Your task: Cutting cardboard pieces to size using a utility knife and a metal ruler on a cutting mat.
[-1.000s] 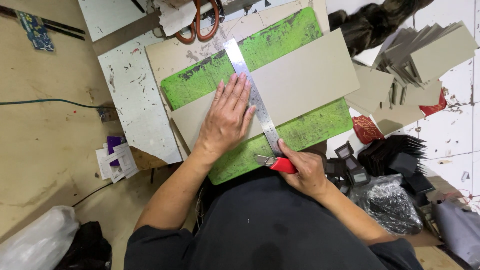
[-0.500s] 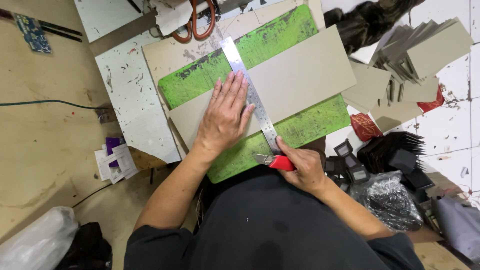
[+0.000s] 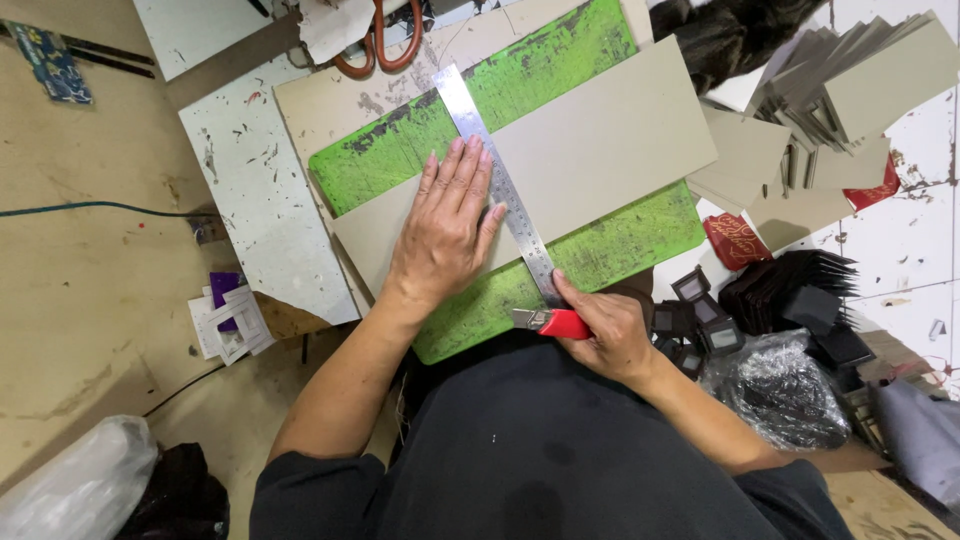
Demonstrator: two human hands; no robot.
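Scuffed tan floor at 9 o'clock, white tiled floor at 3 o'clock, paint-flecked white board at 10 o'clock, even overhead light.

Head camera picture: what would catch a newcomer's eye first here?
Probably the bright green cutting mat in the middle, with a grey board lying across it. The left hand presses flat beside a steel ruler laid over the board, while the right hand grips a red utility knife at the ruler's near end. Stacks of cut grey boards crowd the upper right.
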